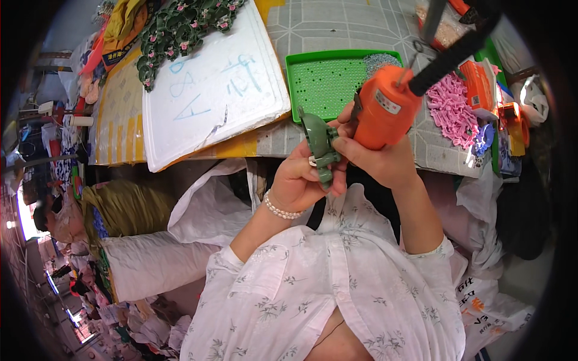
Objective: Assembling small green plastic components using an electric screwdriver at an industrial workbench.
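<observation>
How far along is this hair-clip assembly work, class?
Done: a heap of green clips with pink flowers lies on the white foam board. In hand: the left hand holds a plain green clip against the orange tool gripped by the right hand. Left: pink pieces beside the green tray.

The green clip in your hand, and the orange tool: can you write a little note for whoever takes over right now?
Left hand: holds the green clip, pinched upright over the lap.
Right hand: grips the orange tool, its tip against the clip.
Green tray sits on the table, pink pieces to its right.
Done: finished green pieces lie on the white board.
Left: this clip is in work.
</observation>
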Demonstrator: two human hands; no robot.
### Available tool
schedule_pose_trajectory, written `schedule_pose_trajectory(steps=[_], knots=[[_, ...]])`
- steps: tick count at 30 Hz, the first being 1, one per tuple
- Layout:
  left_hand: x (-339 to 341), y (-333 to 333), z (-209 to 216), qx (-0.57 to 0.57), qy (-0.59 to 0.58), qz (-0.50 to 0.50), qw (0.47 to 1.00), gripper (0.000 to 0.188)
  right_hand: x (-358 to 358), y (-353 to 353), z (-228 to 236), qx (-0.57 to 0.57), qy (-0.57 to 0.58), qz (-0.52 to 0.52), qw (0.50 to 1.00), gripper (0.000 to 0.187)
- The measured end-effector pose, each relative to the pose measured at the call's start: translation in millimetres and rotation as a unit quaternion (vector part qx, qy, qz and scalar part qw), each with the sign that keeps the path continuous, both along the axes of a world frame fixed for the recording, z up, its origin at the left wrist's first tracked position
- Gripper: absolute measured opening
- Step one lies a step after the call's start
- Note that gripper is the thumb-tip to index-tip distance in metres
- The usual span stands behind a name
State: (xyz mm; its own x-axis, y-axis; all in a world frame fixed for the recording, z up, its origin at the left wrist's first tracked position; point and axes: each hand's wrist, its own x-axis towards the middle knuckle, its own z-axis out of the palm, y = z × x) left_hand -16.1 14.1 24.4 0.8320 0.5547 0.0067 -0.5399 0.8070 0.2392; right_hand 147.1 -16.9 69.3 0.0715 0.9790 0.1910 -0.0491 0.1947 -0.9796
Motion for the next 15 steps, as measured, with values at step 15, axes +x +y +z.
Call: schedule_pose_trajectory(steps=[15], knots=[[0.7,3.4,-1.0,-0.009,-0.017,0.004,1.000,0.076,3.8,1.5,2.1,-0.020,0.016,0.022,0.999,0.033]])
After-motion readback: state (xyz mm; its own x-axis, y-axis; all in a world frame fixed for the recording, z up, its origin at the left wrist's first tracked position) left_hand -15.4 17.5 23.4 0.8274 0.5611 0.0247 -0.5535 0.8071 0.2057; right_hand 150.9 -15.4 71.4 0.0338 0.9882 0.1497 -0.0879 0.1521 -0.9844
